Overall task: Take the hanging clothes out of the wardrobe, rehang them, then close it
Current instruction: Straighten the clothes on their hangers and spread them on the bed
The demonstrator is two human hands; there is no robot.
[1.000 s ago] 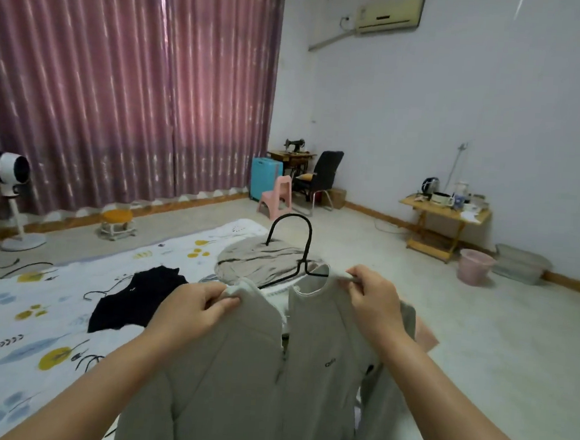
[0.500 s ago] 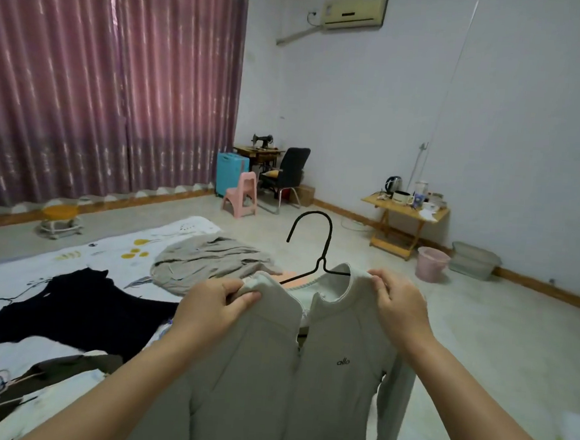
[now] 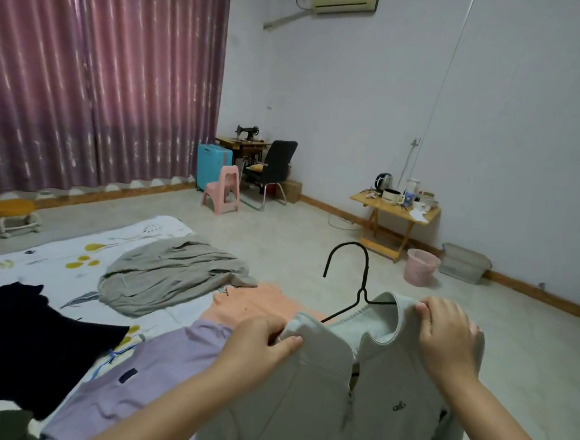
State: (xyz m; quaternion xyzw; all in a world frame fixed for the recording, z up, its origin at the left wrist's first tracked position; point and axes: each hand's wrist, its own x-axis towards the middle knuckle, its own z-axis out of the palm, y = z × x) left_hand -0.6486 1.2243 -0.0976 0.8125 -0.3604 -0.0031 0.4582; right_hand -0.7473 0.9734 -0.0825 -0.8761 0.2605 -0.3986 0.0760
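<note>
I hold up a pale grey zip jacket [image 3: 337,405] on a black wire hanger [image 3: 356,279] whose hook sticks up above the collar. My left hand [image 3: 262,345] grips the jacket's left shoulder. My right hand [image 3: 445,337] grips the right side of the collar and shoulder. On the patterned sheet [image 3: 73,259] to the left lie a grey garment [image 3: 167,280], a black garment [image 3: 22,349], a lilac garment [image 3: 155,365] and a peach garment [image 3: 262,303]. No wardrobe is in view.
Pink curtains [image 3: 96,79] cover the far left wall. A pink stool [image 3: 223,189], a blue suitcase [image 3: 213,163] and a black chair [image 3: 273,170] stand in the corner. A wooden side table [image 3: 393,213], a pink bucket [image 3: 421,266] and a clear tub [image 3: 464,263] stand along the right wall.
My view has swung to the right across the room. The jacket on its hanger stays held up in both hands, now lower and further right in the frame.
</note>
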